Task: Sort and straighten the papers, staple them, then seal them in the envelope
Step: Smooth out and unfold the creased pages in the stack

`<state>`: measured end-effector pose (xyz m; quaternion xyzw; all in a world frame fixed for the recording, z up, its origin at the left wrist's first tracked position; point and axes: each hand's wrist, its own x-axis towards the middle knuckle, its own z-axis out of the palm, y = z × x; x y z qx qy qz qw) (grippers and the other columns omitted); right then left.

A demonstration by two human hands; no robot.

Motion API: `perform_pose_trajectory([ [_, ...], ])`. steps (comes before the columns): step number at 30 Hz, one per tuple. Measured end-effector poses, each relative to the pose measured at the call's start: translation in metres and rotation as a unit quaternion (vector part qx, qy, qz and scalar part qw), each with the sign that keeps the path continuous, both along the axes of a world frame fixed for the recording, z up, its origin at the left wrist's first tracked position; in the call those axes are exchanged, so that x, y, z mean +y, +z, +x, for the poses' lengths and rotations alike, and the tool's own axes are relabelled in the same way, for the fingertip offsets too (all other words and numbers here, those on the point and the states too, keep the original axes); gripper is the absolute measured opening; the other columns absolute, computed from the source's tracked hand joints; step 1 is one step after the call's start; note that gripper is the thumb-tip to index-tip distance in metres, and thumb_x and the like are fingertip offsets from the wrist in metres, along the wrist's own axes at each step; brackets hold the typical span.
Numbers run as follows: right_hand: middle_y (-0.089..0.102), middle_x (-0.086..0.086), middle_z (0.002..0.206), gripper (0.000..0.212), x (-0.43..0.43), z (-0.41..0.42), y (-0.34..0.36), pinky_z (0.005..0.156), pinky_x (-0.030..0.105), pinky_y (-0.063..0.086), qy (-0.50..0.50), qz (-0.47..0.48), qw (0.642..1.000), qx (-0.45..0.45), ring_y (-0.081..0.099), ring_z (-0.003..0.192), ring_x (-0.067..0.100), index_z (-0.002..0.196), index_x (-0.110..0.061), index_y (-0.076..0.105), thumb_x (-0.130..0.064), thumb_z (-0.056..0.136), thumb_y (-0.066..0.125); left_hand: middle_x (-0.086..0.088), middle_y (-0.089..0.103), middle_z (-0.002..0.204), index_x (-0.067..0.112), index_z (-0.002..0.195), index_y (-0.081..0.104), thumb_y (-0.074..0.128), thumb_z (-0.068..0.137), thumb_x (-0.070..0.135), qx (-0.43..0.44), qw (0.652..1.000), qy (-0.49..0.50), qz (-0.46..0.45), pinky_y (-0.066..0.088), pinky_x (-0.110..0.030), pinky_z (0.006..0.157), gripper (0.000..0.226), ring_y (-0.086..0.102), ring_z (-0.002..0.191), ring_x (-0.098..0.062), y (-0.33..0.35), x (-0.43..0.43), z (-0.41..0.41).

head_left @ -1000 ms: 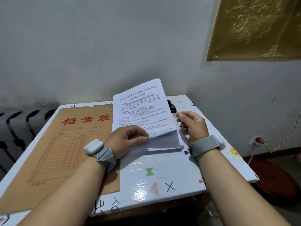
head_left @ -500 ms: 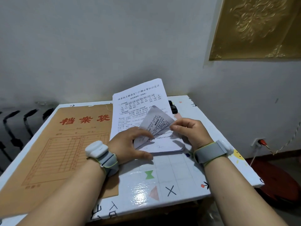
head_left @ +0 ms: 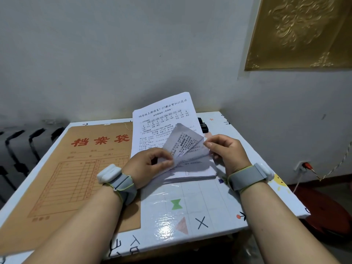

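- My left hand (head_left: 150,166) is mid-frame. Thumb and fingers are pinching the near left corner of the papers (head_left: 192,171), with a few sheets lifted off the stack.
- My right hand (head_left: 226,151) is just right of the stack. Thumb and fingertips are pinched on the edge of one curled sheet (head_left: 182,143), and its print runs sideways.
- The stack lies flat on the table (head_left: 209,206), center of frame, right between both hands.
- Behind it, a big sheet (head_left: 162,119) stands up, tilted toward the wall.
- That sheet's heading reads 四年级上册语文1-27课必背知识晨读. The smaller print is too blurry for me.
- The envelope (head_left: 76,168) lies flat on the left half of the table, and my left forearm crosses its right edge.
- It has big red 档案袋 on it and a red ruled form below that I can't read.
- A small black thing (head_left: 202,125) peeks out right of the standing sheet, no idea what.
- The table cover has a black X (head_left: 201,222) and a green bow-tie shape (head_left: 175,204) at lower center.
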<state>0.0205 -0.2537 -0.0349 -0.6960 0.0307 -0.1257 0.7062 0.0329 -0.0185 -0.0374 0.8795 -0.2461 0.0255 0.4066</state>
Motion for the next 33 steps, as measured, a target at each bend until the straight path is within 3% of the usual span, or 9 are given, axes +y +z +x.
perform_pose_trajectory([
  [4,0.060,0.005,0.069,0.011,-0.001,0.000,0.002,0.046,0.022,0.039,-0.031,0.004,0.999,-0.024,0.050,0.049,0.008,0.084,-0.005,0.066,0.003,0.084,0.059,-0.003,0.060,0.076,0.028,0.080,0.055,0.056,0.090,0.034,-0.004,0.999,0.041,0.023,0.036,-0.025,0.061,0.011,0.047,0.066,-0.010,0.000,0.001,0.001],
  [10,0.059,0.016,0.067,0.009,0.004,-0.002,0.003,0.036,0.021,0.041,0.011,0.085,0.996,-0.011,0.056,0.044,0.021,0.087,-0.003,0.059,0.003,0.089,0.053,-0.006,0.061,0.077,0.031,0.078,0.054,0.058,0.089,0.037,-0.001,0.999,0.031,0.032,0.040,-0.031,0.065,0.013,0.048,0.067,-0.012,-0.003,0.002,0.003],
  [15,0.049,0.010,0.062,0.012,0.008,0.001,0.002,0.034,0.021,0.039,0.028,0.050,0.998,0.027,0.047,0.037,0.014,0.094,-0.005,0.062,-0.017,0.091,0.058,0.022,0.065,0.093,0.047,0.084,0.063,0.040,0.082,0.058,0.015,1.000,0.005,-0.018,0.041,-0.013,0.079,0.025,0.057,0.089,0.003,-0.002,0.002,0.001],
  [17,0.042,0.007,0.059,0.006,0.011,0.003,0.005,0.033,0.020,0.036,0.004,0.014,0.999,0.038,0.036,0.037,0.013,0.084,-0.011,0.062,-0.011,0.089,0.058,0.033,0.059,0.104,0.052,0.093,0.063,0.039,0.088,0.050,-0.011,1.000,0.001,-0.004,0.033,-0.002,0.082,0.025,0.052,0.097,0.010,0.000,-0.001,-0.002],
  [21,0.043,0.002,0.048,0.028,0.015,0.007,0.013,0.036,0.020,0.037,0.002,-0.077,0.994,0.074,0.036,0.038,0.016,0.062,-0.013,0.051,0.012,0.075,0.048,0.023,0.048,0.121,0.035,0.117,0.062,0.050,0.091,0.008,-0.072,0.994,-0.025,0.080,0.022,0.006,0.086,0.040,0.046,0.110,0.001,-0.002,-0.007,-0.006],
  [25,0.052,-0.011,0.051,0.023,0.016,0.013,0.025,0.045,0.011,0.037,0.065,-0.194,0.975,0.087,0.047,0.048,0.004,0.074,-0.010,0.067,0.013,0.074,0.063,0.023,0.041,0.139,0.043,0.126,0.051,0.040,0.083,0.046,-0.044,0.978,-0.050,0.198,0.018,-0.031,0.113,0.044,0.031,0.132,-0.004,0.001,-0.010,-0.007],
  [28,0.054,-0.005,0.059,0.031,0.018,0.015,0.021,0.042,0.011,0.038,0.070,-0.223,0.965,0.117,0.047,0.050,0.009,0.094,-0.010,0.072,0.012,0.078,0.057,0.023,0.027,0.149,0.044,0.137,0.035,0.027,0.080,0.054,-0.043,0.960,-0.032,0.274,0.007,-0.040,0.113,0.058,0.014,0.141,-0.008,-0.002,-0.013,-0.010],
  [31,0.064,-0.001,0.071,0.045,0.020,0.009,0.009,0.048,0.014,0.045,-0.016,-0.096,0.993,0.067,0.057,0.057,0.004,0.089,-0.013,0.074,0.018,0.079,0.043,0.017,0.029,0.149,0.041,0.139,0.033,0.019,0.084,0.048,-0.079,0.964,-0.031,0.250,0.013,-0.041,0.114,0.057,0.021,0.141,-0.012,-0.008,-0.012,-0.013],
  [33,0.070,0.001,0.085,0.051,0.016,0.008,0.003,0.072,0.024,0.054,-0.107,-0.014,0.994,0.026,0.063,0.081,0.013,0.080,-0.019,0.075,0.018,0.077,0.040,0.017,0.028,0.150,0.042,0.140,0.032,0.013,0.084,0.051,-0.083,0.962,-0.026,0.257,0.013,-0.039,0.114,0.060,0.019,0.141,-0.010,-0.010,-0.012,-0.012],
])
